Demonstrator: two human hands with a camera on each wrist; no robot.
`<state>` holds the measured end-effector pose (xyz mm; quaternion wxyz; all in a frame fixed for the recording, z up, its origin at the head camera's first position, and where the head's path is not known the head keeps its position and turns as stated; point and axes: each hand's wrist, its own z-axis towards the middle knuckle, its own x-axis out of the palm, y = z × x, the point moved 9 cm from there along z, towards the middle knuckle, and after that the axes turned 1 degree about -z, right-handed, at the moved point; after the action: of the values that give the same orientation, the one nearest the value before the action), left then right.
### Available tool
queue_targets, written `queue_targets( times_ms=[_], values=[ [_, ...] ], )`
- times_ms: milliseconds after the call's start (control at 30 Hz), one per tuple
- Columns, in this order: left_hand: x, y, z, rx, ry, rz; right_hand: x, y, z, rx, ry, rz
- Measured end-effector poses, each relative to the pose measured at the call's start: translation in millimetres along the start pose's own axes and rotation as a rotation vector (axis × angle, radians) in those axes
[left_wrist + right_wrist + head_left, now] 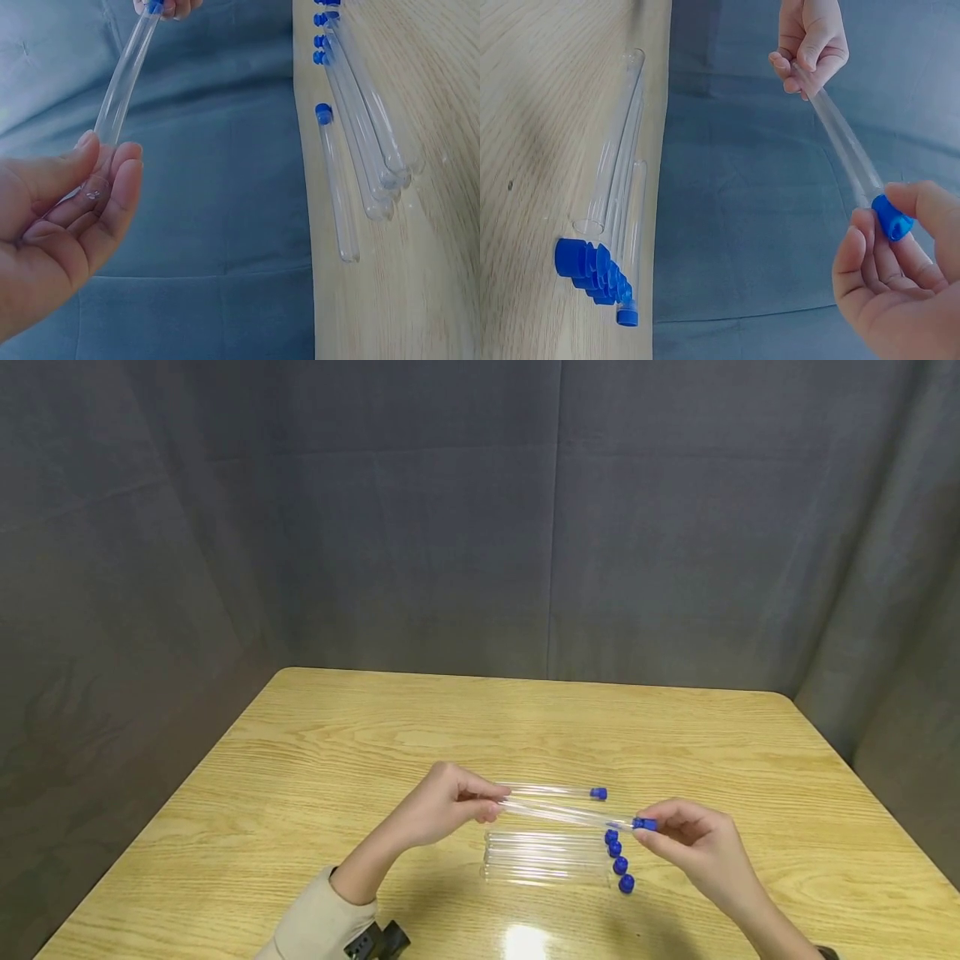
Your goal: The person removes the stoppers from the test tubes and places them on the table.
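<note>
Between both hands a clear test tube (562, 812) is held above the table, lying nearly level in the head view. My left hand (457, 802) grips its rounded end between thumb and fingers. With thumb and fingertips my right hand (705, 847) pinches a blue cap (892, 218) at the tube's other end. Beneath them, several uncapped test tubes (547, 858) lie side by side on the table. A column of loose blue caps (620, 865) stands at the right ends of these tubes. Farther back lies a test tube with a blue cap on it (598, 793).
The wooden table (337, 727) has a light grain and a bright reflection near its front. Grey curtain cloth (420, 543) hangs behind it and along both sides. A small black device (375, 941) sits at the left sleeve (322, 914).
</note>
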<state>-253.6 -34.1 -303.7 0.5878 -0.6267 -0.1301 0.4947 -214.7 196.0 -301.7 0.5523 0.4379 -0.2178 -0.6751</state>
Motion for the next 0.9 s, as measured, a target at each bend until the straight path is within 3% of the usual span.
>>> queue_targets(
  times_ms=[633,900],
  values=[
    [-3.9,7.8,3.7,-0.017,-0.045,0.024,-1.8,-13.7,-0.2,0.123,0.006,0.003],
    [-0.8,13.2,8.2,-0.019,-0.057,0.033,-1.8,-16.7,-0.2,0.125,0.016,0.016]
  ],
)
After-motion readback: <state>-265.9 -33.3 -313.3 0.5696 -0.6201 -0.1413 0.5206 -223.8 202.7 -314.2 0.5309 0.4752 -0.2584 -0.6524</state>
